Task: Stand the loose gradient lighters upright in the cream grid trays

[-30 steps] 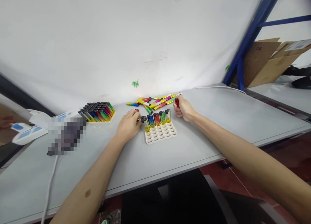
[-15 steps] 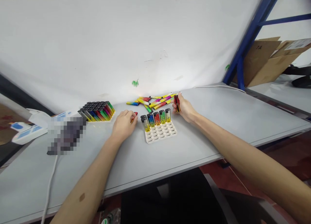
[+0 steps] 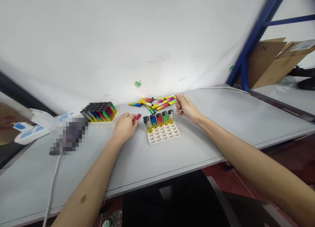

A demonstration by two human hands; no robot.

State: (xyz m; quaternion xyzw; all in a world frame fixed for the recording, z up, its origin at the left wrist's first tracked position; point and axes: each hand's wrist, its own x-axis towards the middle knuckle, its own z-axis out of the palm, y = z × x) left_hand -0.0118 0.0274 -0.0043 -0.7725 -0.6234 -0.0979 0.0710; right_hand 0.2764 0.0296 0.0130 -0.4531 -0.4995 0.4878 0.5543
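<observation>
My left grip (image 3: 123,127) shifted toward worktop's (image 3: 152,164) left edge, pinching red lighter (image 3: 137,117): likely light, slick, hold mid-body; right grip (image 3: 187,108) encloses second lighter (image 3: 179,104).

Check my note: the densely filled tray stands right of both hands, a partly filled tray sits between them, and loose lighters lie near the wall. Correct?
One slip: the head view shows the densely filled tray left of the left hand. The partly filled tray and the loose lighters near the wall are as you wrote.
</observation>
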